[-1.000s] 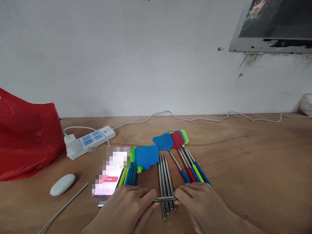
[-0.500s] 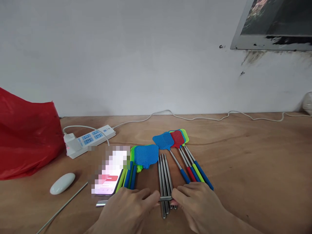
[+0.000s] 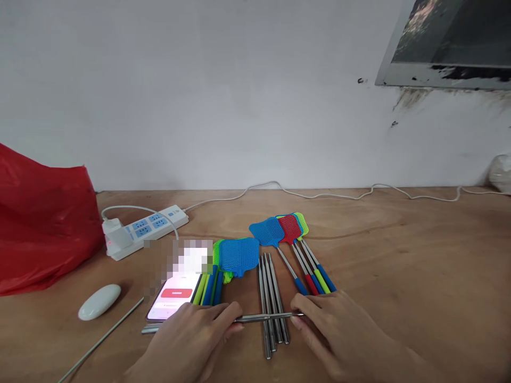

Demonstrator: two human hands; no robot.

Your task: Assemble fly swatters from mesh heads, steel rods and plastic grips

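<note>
Between my two hands a thin telescopic metal rod [image 3: 263, 317] is held level. My left hand [image 3: 199, 332] is closed round its thicker end, and my right hand [image 3: 329, 324] pinches the thinner end. Beneath it several more metal rods [image 3: 268, 298] lie side by side on the wooden table. Beyond my left hand are fly swatter heads [image 3: 239, 254] in blue and green, with loose coloured handles [image 3: 208, 287] next to them. Past my right hand lie several fly swatters with extended metal shafts [image 3: 291, 227], their heads blue, red and yellow-green.
A lit phone [image 3: 175, 295] lies left of the handles. Farther left are a white computer mouse [image 3: 99, 302], a grey cable [image 3: 101, 340], a white power strip [image 3: 155, 226] and a red bag [image 3: 43, 229]. A white cord [image 3: 319, 195] runs along the wall.
My hands have moved apart, drawing the rod out longer between them. The left went left and the right went right. The view shifted slightly.
</note>
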